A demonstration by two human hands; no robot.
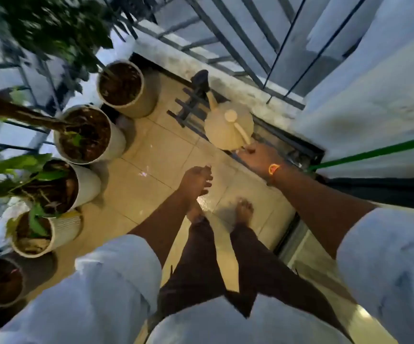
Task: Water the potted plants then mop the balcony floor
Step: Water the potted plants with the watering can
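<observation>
Tiled balcony floor (156,155), railing (225,40) behind. Row of potted plants (86,135) along our left. Cream watering can (228,127) stands by the railing, ahead of us; green pole (374,152) leans at right. Our right hand (258,157) is at the can's handle; blur hides whether its fingers grip. Our left hand (197,181) hangs loosely curled, empty. We judge watering is just starting; next, grasp the handle firmly and lift.

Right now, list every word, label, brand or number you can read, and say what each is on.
No text can be read in this view.
Cream watering can: no lettering shows.
Orange wristband: a dark mark, too small and blurred to read.
White plant pots: no labels show.
</observation>
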